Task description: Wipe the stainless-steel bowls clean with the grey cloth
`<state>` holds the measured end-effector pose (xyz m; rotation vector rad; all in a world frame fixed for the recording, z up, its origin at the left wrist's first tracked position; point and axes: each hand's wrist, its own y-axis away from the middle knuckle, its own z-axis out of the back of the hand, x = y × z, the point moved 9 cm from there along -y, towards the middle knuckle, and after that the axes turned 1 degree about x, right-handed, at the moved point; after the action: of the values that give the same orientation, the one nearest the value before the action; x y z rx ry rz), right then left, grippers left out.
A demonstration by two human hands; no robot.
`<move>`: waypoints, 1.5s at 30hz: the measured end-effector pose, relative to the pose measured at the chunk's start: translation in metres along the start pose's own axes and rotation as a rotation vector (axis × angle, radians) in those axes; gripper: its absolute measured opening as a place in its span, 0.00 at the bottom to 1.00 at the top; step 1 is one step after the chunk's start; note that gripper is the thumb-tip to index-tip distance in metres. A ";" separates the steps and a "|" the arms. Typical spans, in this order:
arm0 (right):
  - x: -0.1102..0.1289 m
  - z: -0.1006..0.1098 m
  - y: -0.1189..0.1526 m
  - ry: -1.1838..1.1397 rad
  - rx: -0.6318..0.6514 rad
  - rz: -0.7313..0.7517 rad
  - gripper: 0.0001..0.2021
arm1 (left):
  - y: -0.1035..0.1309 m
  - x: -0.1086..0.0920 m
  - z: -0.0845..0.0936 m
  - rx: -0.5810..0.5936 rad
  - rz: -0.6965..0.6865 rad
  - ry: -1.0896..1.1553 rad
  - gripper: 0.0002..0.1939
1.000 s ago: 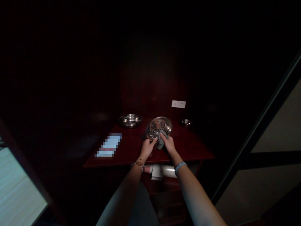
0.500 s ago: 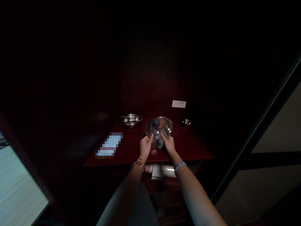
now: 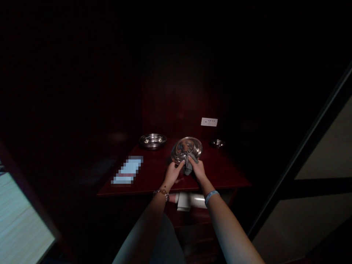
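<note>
A shiny steel bowl is held tilted above the dark red table, its inside facing mostly away from the wall. My left hand grips its near left rim, thumb on top, the other fingers hidden beneath. A grey cloth is pinched in my right hand against the near right rim, and part of it hangs below. The tip of my left thumb lies close to the cloth; whether it touches is too small to tell.
Nested steel bowls stand at the back left, a small steel bowl at the back right. A pixelated pale rectangle lies front left. A socket panel is on the wall. Beneath the tabletop are a white box and a white roll.
My left hand has slid right along the rim, its thumb now nearer the cloth. The bowl has turned or tilted slightly. My right hand stays on the cloth.
</note>
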<state>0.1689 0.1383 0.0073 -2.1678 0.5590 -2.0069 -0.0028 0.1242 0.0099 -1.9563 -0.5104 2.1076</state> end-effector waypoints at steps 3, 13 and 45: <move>-0.001 0.000 -0.001 0.003 -0.002 -0.004 0.24 | -0.002 0.000 -0.002 0.031 -0.018 -0.006 0.19; -0.003 -0.002 -0.001 0.063 -0.011 -0.010 0.24 | -0.008 0.011 0.003 -0.017 -0.027 0.013 0.20; -0.002 0.002 0.001 0.059 0.002 -0.004 0.23 | 0.004 -0.019 0.001 -0.018 -0.102 0.123 0.20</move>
<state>0.1704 0.1381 0.0052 -2.1167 0.5605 -2.0782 -0.0014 0.1133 0.0258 -2.0085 -0.5934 1.9144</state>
